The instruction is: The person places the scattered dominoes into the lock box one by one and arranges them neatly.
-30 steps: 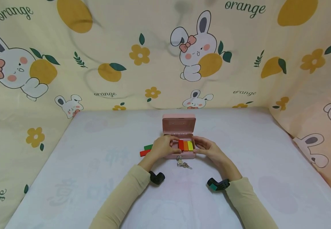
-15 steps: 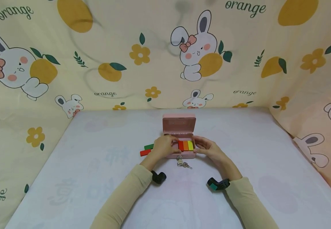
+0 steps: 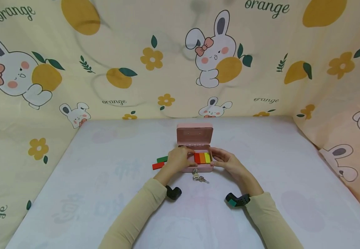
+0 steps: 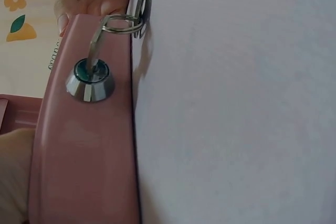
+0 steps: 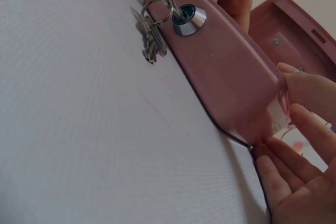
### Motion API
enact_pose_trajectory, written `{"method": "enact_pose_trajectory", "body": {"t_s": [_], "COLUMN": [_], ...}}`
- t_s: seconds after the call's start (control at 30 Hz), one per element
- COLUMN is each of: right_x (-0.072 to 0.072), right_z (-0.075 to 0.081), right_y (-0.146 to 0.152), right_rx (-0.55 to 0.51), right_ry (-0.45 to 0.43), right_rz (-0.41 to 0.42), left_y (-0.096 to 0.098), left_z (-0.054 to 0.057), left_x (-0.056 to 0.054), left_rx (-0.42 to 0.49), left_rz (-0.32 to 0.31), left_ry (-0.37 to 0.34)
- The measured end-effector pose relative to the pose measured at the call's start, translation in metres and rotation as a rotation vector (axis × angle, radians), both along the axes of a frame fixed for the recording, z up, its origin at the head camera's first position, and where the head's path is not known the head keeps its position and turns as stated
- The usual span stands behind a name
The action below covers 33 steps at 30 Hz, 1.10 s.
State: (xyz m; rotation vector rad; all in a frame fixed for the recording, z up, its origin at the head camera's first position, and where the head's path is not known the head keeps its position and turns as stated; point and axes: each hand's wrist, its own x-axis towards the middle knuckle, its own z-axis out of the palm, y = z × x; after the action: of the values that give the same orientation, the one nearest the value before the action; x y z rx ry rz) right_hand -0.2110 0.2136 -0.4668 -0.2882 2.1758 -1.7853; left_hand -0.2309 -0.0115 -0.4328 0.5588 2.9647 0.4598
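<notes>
A pink metal cash box (image 3: 203, 169) stands on the table with its lid (image 3: 194, 135) raised. Red (image 3: 197, 158), orange (image 3: 202, 158) and yellow (image 3: 207, 157) blocks lie side by side inside it. My left hand (image 3: 178, 159) reaches into the left part of the box, thumb and forefinger tips beside the red block. Whether it holds anything cannot be told; its palm side is hidden. At the right wall, my right hand (image 3: 230, 164) holds the box, thumb near the front corner. The right wrist view shows those fingers (image 5: 310, 90) at the rim and side.
Keys (image 3: 200, 178) on a ring hang from the lock (image 4: 90, 80) at the box's front. Left of the box lie a green block (image 3: 162, 159) and a red block (image 3: 158, 166), partly behind the left hand. A patterned cloth (image 3: 164, 79) rises behind the white table (image 3: 111, 193).
The left wrist and forearm have shifted slightly to the right, uncovering a little more of the green and red blocks outside. The right hand and box have stayed in place.
</notes>
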Motion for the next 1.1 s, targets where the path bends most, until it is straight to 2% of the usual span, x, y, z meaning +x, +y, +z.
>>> {"method": "enact_pose_trajectory", "body": {"t_s": [0.63,0.93,1.1], "right_x": [0.0,0.001,0.001], "right_z": [0.0,0.001,0.002], "right_y": [0.0,0.0,0.0], "right_rx": [0.012,-0.003,0.012], "right_ry": [0.01,-0.001,-0.002], "right_rz": [0.004,0.001,-0.008], "left_y": [-0.003,-0.011,-0.016], "left_z": [-0.001,-0.002,0.0], "left_x": [-0.001,0.0,0.001], "left_rx": [0.042,0.24,0.317], "left_rz": [-0.004,-0.053,-0.079], "left_ry": [-0.028,-0.052,-0.069]}}
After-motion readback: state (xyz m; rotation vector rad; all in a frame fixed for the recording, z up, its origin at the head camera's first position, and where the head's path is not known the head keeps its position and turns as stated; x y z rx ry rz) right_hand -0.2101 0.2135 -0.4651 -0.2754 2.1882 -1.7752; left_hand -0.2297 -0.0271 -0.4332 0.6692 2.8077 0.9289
